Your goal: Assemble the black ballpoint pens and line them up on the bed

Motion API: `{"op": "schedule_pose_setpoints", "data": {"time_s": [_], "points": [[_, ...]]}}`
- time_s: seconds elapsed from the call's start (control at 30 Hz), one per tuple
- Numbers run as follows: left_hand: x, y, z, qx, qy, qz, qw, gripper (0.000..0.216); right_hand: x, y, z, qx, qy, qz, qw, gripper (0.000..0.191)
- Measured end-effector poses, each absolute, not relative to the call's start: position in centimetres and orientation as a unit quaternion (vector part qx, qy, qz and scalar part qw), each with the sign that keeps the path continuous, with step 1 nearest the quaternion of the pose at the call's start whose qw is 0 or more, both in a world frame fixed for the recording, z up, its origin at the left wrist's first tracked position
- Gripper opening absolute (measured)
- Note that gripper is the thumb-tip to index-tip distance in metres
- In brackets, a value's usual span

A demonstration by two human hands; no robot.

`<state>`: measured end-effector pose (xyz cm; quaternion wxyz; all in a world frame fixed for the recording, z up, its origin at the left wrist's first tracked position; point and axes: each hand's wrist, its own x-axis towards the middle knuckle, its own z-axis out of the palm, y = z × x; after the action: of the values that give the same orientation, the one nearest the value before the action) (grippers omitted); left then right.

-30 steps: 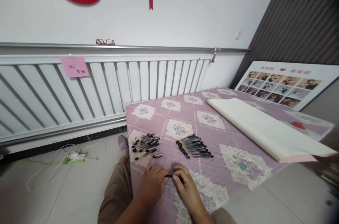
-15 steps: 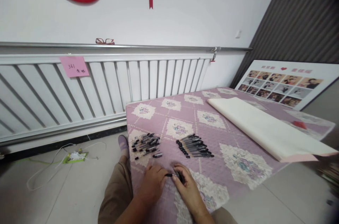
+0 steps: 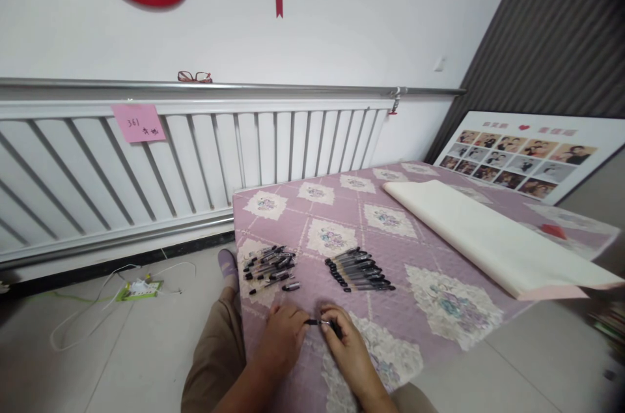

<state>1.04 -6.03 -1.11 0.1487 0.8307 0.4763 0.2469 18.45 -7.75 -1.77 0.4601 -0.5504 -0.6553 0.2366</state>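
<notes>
Close to the table's near edge, my left hand [image 3: 286, 333] is closed around one end of a slim black pen [image 3: 312, 322]. The pen's shiny narrow part points toward my right hand [image 3: 347, 341], whose thumb and fingers pinch at that end. A dark piece lies within the right fingers, mostly covered, so I cannot tell whether it is a cap or more of the pen. Beyond the left hand is a jumbled heap of black pen parts [image 3: 269, 264]. Further right, several black-and-clear pens [image 3: 360, 270] lie side by side in a slanted row.
A purple floral cloth [image 3: 297, 224] covers the table. Cream paper with a pink underside [image 3: 454, 224] lies on the right, before a photo board [image 3: 517, 152]. A white radiator [image 3: 273, 146] runs behind. On the floor at left sits a power strip [image 3: 141, 289] with cables.
My right hand has shifted slightly right, and a little more of the pen shows between the hands. The heap and the row of pens have not changed.
</notes>
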Motion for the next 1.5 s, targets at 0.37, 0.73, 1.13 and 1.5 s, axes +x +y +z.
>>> {"op": "schedule_pose_setpoints", "data": {"time_s": [0.37, 0.73, 1.13, 1.5], "points": [[1.0, -6.0, -1.3, 0.812, 0.482, 0.280, 0.171, 0.019, 18.5, -7.9, -1.7, -0.560, -0.580, 0.312, 0.503, 0.015], [1.1, -6.1, -1.2, 0.829, 0.473, 0.263, 0.139, 0.030, 18.4, -7.9, -1.7, -0.573, -0.582, 0.334, 0.471, 0.018], [1.9, -5.9, -1.6, 0.864, 0.431, 0.228, 0.123, 0.023, 18.2, -7.9, -1.6, -0.554, -0.627, 0.309, 0.452, 0.012], [2.5, -5.7, -1.6, 0.851, 0.448, 0.257, 0.099, 0.010, 18.2, -7.9, -1.3, -0.558, -0.605, 0.329, 0.463, 0.014]]}}
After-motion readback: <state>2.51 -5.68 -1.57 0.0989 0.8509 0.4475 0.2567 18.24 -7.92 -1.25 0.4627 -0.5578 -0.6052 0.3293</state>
